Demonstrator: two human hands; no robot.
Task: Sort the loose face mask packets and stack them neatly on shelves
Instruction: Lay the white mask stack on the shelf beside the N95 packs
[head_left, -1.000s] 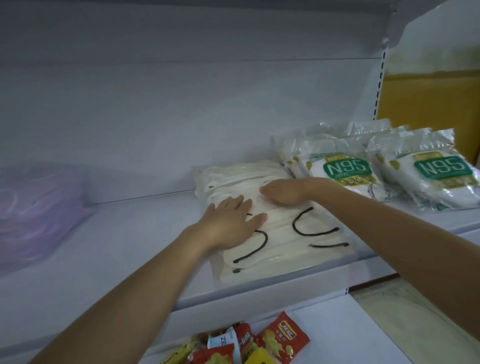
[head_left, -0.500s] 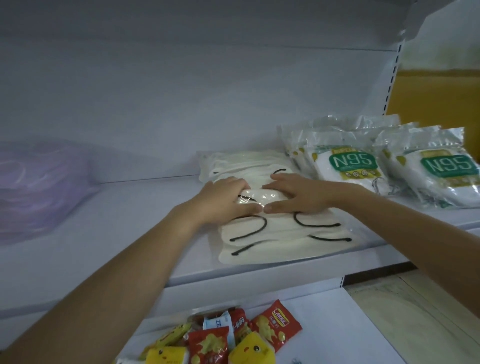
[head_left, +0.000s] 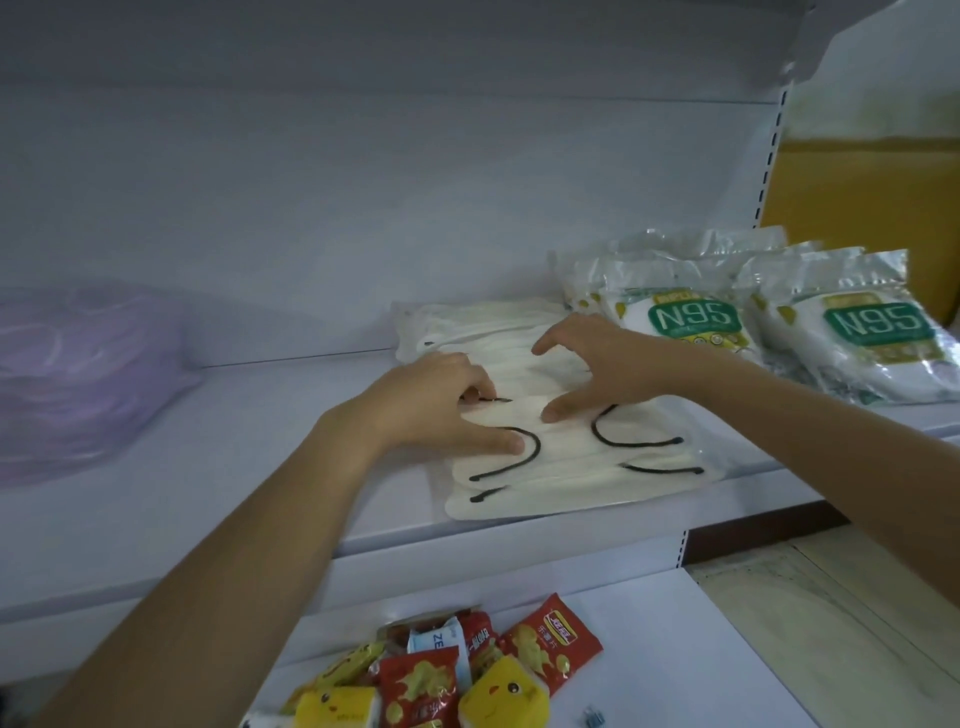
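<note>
Both hands have drawn apart on the stack of white mask packets (head_left: 566, 486), which lies on the shelf (head_left: 234, 467) just beside the N95 packets (head_left: 685, 318). The left hand (head_left: 431, 410) curls its fingers onto the top packet; whether it pinches I cannot tell. The right hand (head_left: 602, 364) arches open, fingertips touching. A purple bag (head_left: 78, 374) lies at the far left, and snack packets (head_left: 467, 670) lie below.

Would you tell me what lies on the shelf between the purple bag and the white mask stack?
Nothing; the head view shows only bare shelf between the purple bag and the white mask stack.
</note>
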